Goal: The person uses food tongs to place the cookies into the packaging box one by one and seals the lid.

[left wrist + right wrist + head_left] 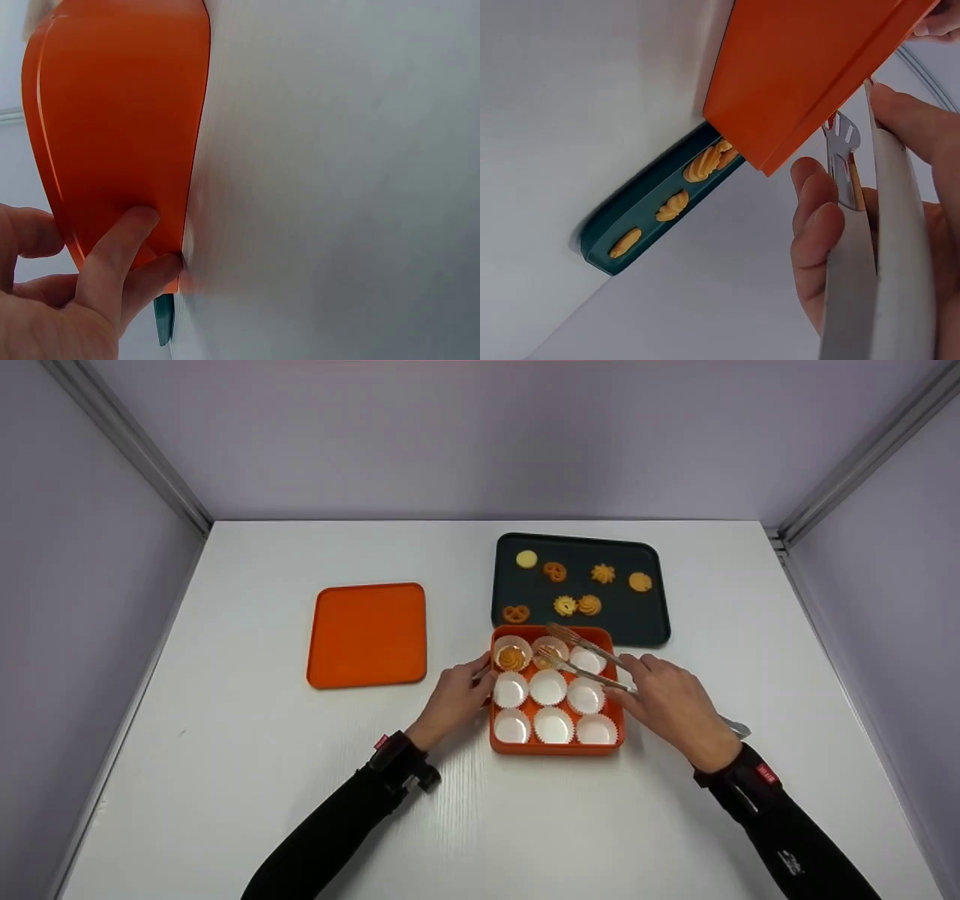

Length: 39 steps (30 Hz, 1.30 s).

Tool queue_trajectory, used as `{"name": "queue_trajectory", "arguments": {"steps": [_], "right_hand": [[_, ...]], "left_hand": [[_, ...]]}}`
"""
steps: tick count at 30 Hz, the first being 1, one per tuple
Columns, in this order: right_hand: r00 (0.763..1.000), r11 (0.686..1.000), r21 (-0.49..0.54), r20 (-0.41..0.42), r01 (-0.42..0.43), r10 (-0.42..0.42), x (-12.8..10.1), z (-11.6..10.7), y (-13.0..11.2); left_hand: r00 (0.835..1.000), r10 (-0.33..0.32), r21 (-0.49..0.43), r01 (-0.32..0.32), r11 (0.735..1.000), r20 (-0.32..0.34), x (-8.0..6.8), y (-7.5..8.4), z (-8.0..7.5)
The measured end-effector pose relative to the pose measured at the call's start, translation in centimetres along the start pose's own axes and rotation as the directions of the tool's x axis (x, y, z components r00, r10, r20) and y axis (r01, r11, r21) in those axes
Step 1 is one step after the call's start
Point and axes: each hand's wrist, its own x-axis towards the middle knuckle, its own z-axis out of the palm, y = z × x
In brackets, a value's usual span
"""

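Note:
An orange box [555,749] holds several white paper cups [553,725]. A swirled cookie [512,658] sits in its back-left cup. My left hand [455,695] touches the box's left side; in the left wrist view, fingers [112,251] press its outer wall and one fingertip meets the rim. My right hand [671,701] grips metal-tipped serving tongs [574,637], whose pale handles show in the right wrist view. Over the back-middle cup, the lower tong tip overlaps a golden-brown cookie, partly hidden; the upper tip lies just behind it, spread apart.
Behind the box is a dark green tray [630,622] with pretzels [555,571], a round biscuit [526,559] and several other cookies. The box's back edge overlaps its front edge in the head view. A flat orange lid [367,636] lies at the left on the white table [225,780].

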Motion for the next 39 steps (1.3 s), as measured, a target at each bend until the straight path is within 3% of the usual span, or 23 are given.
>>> {"name": "queue_trajectory", "arguments": {"steps": [4, 9, 18, 27, 39], "right_hand": [[0.994, 1.000, 0.020, -0.112, 0.017, -0.015, -0.2, -0.2, 0.5], [0.968, 0.999, 0.034, -0.250, -0.004, 0.012, -0.1, -0.4, 1.6], [0.942, 0.993, 0.018, -0.312, -0.121, 0.120, 1.3, 0.5, 4.6], [0.943, 0.975, 0.087, -0.248, -0.206, 0.222, 2.0, 2.3, 7.3], [0.957, 0.966, 0.137, -0.164, -0.218, 0.239, 2.4, 3.1, 7.3]], "left_hand": [[1.000, -0.011, -0.009, 0.011, 1.000, -0.002, 0.0, 0.0, 0.0], [1.000, 0.009, -0.006, -0.009, 1.000, -0.004, 0.0, 0.0, 0.0], [1.000, 0.006, 0.018, -0.006, 1.000, -0.012, 0.0, 0.1, 0.0], [1.000, -0.026, 0.003, 0.026, 1.000, -0.003, -0.1, 0.3, 0.1], [1.000, -0.015, 0.000, 0.015, 1.000, 0.003, -0.1, 0.1, 0.1]]}}
